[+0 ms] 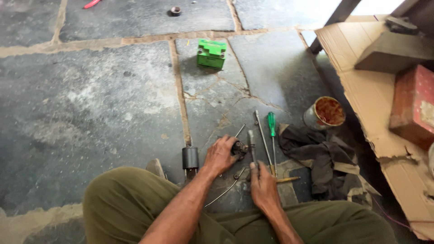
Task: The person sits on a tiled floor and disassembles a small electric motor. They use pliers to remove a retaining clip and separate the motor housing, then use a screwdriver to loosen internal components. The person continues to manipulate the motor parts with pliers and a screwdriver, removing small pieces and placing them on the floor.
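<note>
Where the person sits on the stone floor, knees in olive trousers spread, both hands work low between them.

Left hand: the left hand (220, 155) rests palm down, its fingers curled together over a small dark metal part (239, 148) on the floor.

Right hand: the right hand (263, 186) has its fingers closed around the handle of a slim grey metal tool (252, 143) whose tip lies just beside the dark part.

Beside the hands: a green-handled screwdriver (271, 128) and a long bare steel rod (262, 135) lie side by side, right of the grey tool; a thin bent wire (221, 194) runs below the left wrist.

Left of the hands: a short black cylinder (190, 158) stands by the left knee.

Right: a crumpled dark rag (316, 156), then a rusty open tin can (324, 113), then flattened brown cardboard (361, 86).

Farther off: a green box-shaped battery (211, 53) sits well apart on the grey stone floor (90, 104).
</note>
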